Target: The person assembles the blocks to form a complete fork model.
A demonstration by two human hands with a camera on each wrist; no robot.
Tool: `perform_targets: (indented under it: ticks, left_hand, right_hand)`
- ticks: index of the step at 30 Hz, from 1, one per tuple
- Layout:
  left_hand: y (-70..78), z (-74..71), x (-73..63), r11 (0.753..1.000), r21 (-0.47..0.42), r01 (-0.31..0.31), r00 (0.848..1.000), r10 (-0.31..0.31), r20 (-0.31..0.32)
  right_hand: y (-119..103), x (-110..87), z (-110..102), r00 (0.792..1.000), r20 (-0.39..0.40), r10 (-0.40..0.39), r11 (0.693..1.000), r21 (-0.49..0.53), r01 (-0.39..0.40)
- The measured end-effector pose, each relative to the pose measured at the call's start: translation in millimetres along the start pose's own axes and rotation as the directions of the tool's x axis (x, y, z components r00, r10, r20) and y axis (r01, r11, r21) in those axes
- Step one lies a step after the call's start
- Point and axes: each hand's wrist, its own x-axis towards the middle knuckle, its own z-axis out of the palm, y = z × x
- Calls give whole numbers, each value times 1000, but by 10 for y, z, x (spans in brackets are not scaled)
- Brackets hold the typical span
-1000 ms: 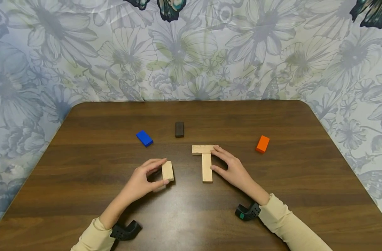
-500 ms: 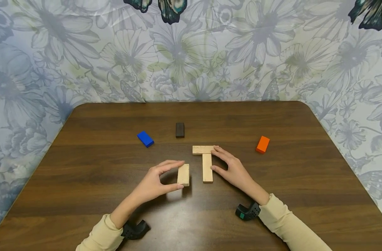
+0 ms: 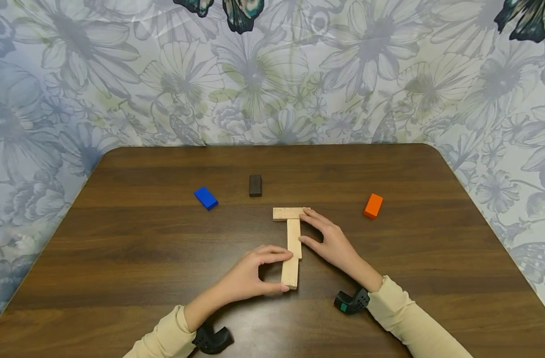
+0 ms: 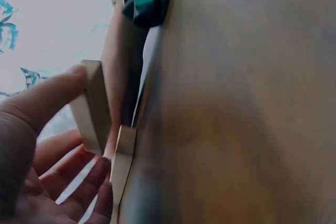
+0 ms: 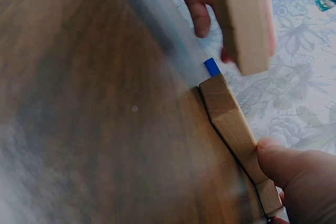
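Between its thumb and fingertips, my left hand [image 3: 250, 274] pinches a plain wooden block [image 3: 289, 274] by its two ends. This block overlaps the near end of a second wooden block [image 3: 293, 232] in the head view; in the right wrist view, the held block [image 5: 244, 32] is raised above the tabletop. A third wooden block [image 3: 284, 214] lies crosswise at the far end of the second, making a T. My right hand [image 3: 332, 244] rests beside the T, its thumb [image 5: 278, 161] against the stem's right side and its fingertips on the crosspiece's right end.
Beyond the T, a blue block [image 3: 205, 198] lies at the left and a dark brown block [image 3: 255, 185] near the middle. An orange block [image 3: 373, 206] lies to the right. The brown wooden table [image 3: 120, 223] meets a flower-patterned backdrop [image 3: 263, 74] behind.
My left hand has carried its wooden block rightward and nearer to me, up to the lower end of the T. The right hand and the T have stayed in place.
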Motion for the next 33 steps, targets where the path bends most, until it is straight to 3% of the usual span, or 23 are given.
perform_targets:
  ticks: [10,19,23,27,33]
  left_hand:
    - [-39,139,-46,998,60,25,998,-28,50]
    - [-63,201,-96,979,182,-94,996,94,6]
    - [-50,180,-127,954,292,-63,996,77,-38]
    - [-48,166,-175,912,411,0,998,23,-50]
    - [-31,215,-175,881,473,16,999,9,-51]
  right_hand:
    - [-1,5,9,1000,3,0,1000,6,0]
    - [10,16,13,1000,-4,-5,1000,15,5]
    - [7,21,21,1000,-8,-10,1000,13,11]
    - [15,19,23,1000,-7,-9,1000,13,9]
    - [26,8,10,1000,-6,-3,1000,10,3]
